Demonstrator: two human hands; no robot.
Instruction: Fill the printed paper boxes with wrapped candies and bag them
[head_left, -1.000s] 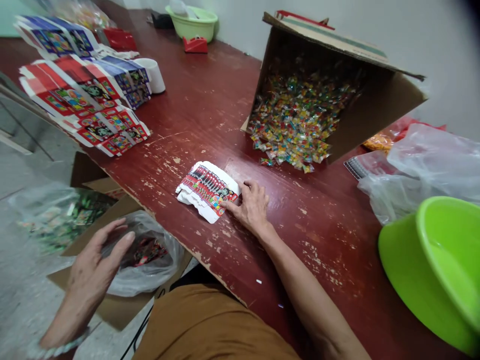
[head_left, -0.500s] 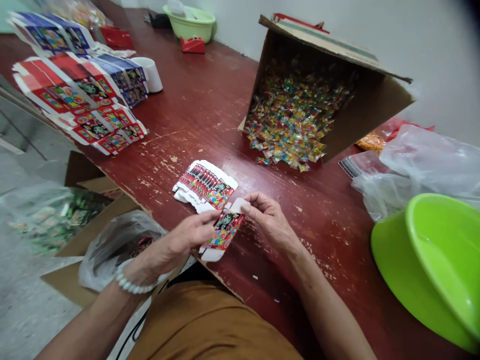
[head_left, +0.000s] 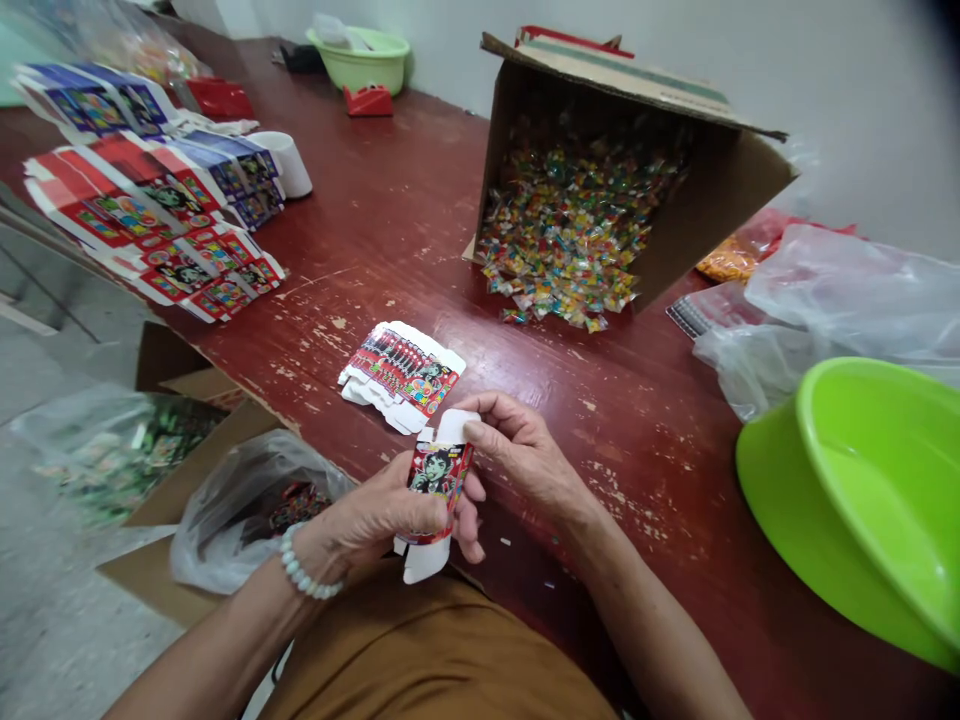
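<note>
The worn red surface [head_left: 390,240] stretches ahead of the fingers [head_left: 487,432], with a cardboard box [head_left: 720,190] lying on its side beyond them, its open mouth letting wrapped sweets [head_left: 570,230] spill onto the wood. A flat stack of printed cartons [head_left: 401,375] sits just past the fingertips, within easy reach. Between the left hand [head_left: 375,510] and right hand [head_left: 517,450], a small printed carton [head_left: 439,475] stands upright, off the surface, pinched from both sides: the left fingers press across its front while the right fingers curl over its top and behind it.
</note>
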